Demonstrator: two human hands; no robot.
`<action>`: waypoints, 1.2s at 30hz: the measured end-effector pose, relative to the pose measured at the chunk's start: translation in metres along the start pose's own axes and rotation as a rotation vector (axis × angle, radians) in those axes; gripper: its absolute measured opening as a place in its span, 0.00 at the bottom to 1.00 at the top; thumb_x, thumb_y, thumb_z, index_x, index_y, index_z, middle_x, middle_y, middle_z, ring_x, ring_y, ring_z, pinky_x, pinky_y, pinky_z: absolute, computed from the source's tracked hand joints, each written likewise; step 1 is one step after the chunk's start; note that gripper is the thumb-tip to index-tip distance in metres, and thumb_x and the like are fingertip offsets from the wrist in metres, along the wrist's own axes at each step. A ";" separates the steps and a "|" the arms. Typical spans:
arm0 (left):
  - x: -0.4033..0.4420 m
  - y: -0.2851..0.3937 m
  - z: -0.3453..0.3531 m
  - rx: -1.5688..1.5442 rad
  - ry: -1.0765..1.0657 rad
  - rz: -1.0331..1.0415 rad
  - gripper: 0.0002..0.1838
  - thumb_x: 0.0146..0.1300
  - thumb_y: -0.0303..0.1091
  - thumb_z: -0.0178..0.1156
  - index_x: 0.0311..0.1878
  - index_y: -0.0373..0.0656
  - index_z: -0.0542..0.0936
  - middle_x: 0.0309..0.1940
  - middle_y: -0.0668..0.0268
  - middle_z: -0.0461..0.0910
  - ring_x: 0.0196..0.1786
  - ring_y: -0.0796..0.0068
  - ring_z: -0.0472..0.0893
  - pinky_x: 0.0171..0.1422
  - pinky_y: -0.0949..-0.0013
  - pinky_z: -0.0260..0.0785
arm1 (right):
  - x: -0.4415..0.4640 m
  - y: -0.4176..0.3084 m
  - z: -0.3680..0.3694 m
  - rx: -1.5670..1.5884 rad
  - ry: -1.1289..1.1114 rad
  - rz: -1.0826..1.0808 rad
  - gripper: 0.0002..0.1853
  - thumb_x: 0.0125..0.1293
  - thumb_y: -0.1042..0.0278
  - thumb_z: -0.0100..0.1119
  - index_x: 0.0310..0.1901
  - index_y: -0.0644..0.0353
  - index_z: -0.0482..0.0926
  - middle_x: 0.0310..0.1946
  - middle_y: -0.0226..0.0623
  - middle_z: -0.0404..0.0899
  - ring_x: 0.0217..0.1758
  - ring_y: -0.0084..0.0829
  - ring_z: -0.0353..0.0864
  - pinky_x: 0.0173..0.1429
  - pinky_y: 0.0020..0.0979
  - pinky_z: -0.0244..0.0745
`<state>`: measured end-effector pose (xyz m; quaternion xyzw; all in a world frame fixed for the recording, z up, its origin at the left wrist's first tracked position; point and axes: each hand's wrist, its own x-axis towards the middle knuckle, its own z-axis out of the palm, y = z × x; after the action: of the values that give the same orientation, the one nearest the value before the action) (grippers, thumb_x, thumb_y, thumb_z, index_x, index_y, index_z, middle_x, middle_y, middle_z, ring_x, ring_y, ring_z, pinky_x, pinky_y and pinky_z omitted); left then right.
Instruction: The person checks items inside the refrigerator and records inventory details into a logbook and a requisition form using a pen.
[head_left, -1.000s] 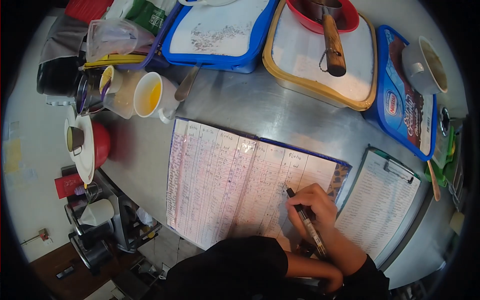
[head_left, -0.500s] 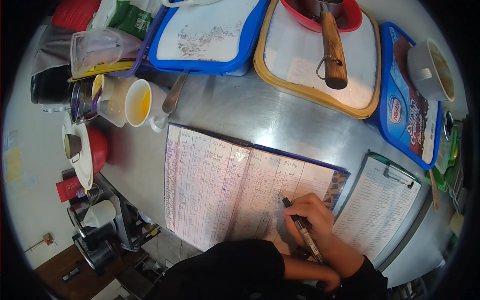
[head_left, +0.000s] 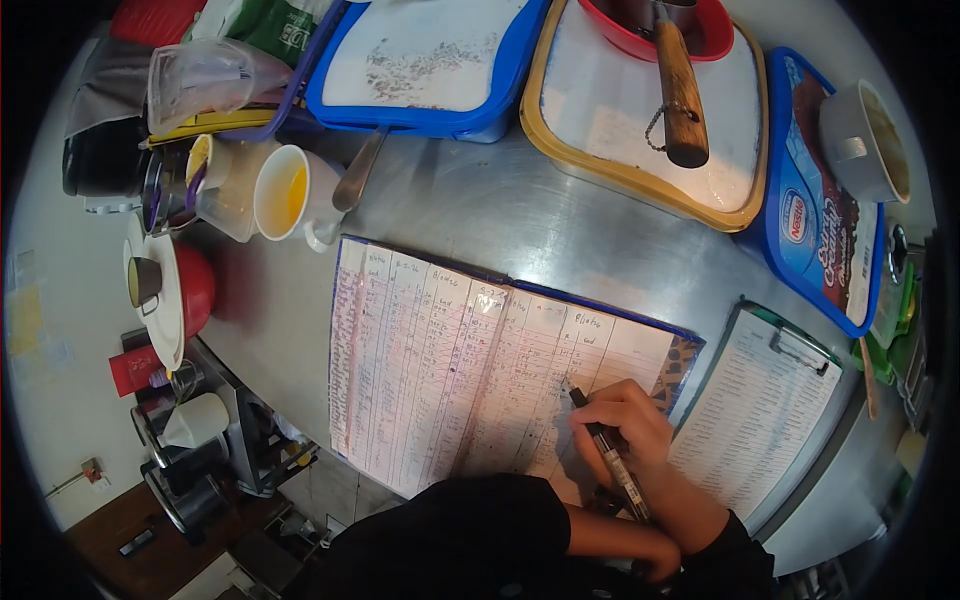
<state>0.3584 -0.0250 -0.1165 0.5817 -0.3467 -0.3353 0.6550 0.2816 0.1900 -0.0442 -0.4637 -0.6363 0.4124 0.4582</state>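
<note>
My right hand (head_left: 645, 435) is closed round a black pen (head_left: 617, 468) with a pale printed label on its barrel. The pen's tip points at the right page of an open ledger book (head_left: 415, 390), ruled in columns and filled with handwriting. My left arm crosses in front of my body, and my left hand (head_left: 655, 553) lies low, next to my right wrist. Its fingers are hidden, so whether it is open or closed does not show. Right of the book lies a clipboard (head_left: 765, 400) with a printed list under its clip.
Along the back of the metal counter (head_left: 450, 205) stand a blue-rimmed tub (head_left: 415, 125), a yellow-rimmed tub (head_left: 600, 180) bearing a red bowl (head_left: 715, 40), and a Nestlé ice cream lid (head_left: 800, 225). A white cup (head_left: 268, 195) and a spoon (head_left: 357, 175) are at left.
The view has shifted slightly. My right hand still holds the pen over the right page, its tip a little off its earlier place. Nothing was picked up or let go.
</note>
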 end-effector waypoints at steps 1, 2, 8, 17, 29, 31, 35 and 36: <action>0.001 0.000 0.000 0.003 -0.001 0.001 0.19 0.55 0.36 0.58 0.47 0.34 0.77 0.44 0.53 0.79 0.43 0.59 0.80 0.48 0.60 0.74 | 0.001 -0.001 0.000 -0.001 0.000 0.003 0.14 0.47 0.86 0.65 0.37 0.63 0.76 0.29 0.39 0.73 0.24 0.21 0.73 0.24 0.19 0.64; 0.001 -0.001 0.001 0.006 -0.002 0.001 0.19 0.55 0.36 0.58 0.47 0.34 0.77 0.44 0.53 0.79 0.43 0.59 0.80 0.48 0.60 0.74 | 0.001 -0.001 0.000 -0.002 0.000 0.007 0.14 0.47 0.86 0.65 0.37 0.63 0.76 0.29 0.39 0.73 0.24 0.21 0.73 0.24 0.19 0.64; 0.005 -0.003 0.002 0.026 -0.009 0.009 0.19 0.55 0.36 0.59 0.47 0.35 0.77 0.43 0.53 0.80 0.42 0.60 0.80 0.48 0.61 0.74 | 0.001 -0.002 -0.001 0.011 0.003 0.013 0.14 0.46 0.86 0.65 0.36 0.63 0.76 0.28 0.39 0.73 0.24 0.22 0.73 0.24 0.20 0.65; 0.017 -0.008 0.010 0.061 -0.027 0.024 0.18 0.53 0.36 0.60 0.46 0.36 0.78 0.41 0.54 0.80 0.41 0.61 0.80 0.47 0.61 0.74 | -0.001 -0.001 0.001 0.004 0.011 0.003 0.13 0.47 0.85 0.65 0.36 0.63 0.76 0.28 0.39 0.74 0.25 0.24 0.74 0.25 0.22 0.66; 0.054 -0.032 0.022 0.157 -0.035 0.087 0.18 0.52 0.36 0.62 0.45 0.37 0.78 0.39 0.55 0.81 0.39 0.62 0.80 0.46 0.62 0.74 | 0.000 -0.002 0.005 -0.014 0.046 -0.016 0.11 0.49 0.85 0.64 0.35 0.63 0.76 0.27 0.37 0.75 0.25 0.23 0.73 0.26 0.21 0.63; 0.078 -0.047 0.031 0.210 -0.024 0.137 0.18 0.52 0.36 0.62 0.44 0.37 0.78 0.39 0.55 0.81 0.39 0.62 0.80 0.45 0.62 0.74 | 0.001 -0.001 0.006 -0.010 0.050 -0.030 0.11 0.49 0.84 0.64 0.35 0.63 0.76 0.27 0.36 0.75 0.25 0.23 0.72 0.25 0.21 0.63; 0.051 -0.034 0.021 0.193 -0.048 0.121 0.16 0.55 0.35 0.57 0.44 0.36 0.79 0.41 0.55 0.81 0.42 0.62 0.80 0.49 0.61 0.72 | -0.001 0.000 0.005 0.006 0.055 -0.030 0.10 0.50 0.83 0.64 0.34 0.63 0.75 0.25 0.35 0.75 0.23 0.21 0.71 0.25 0.20 0.61; 0.024 -0.014 0.014 0.157 -0.069 0.086 0.16 0.56 0.35 0.54 0.43 0.35 0.80 0.43 0.54 0.81 0.44 0.62 0.80 0.51 0.60 0.71 | -0.002 -0.001 0.005 0.004 0.056 -0.029 0.10 0.50 0.83 0.64 0.34 0.63 0.75 0.25 0.35 0.75 0.23 0.21 0.71 0.25 0.20 0.61</action>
<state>0.3591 -0.0538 -0.1280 0.6039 -0.4191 -0.2984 0.6088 0.2772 0.1871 -0.0446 -0.4648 -0.6290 0.3940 0.4828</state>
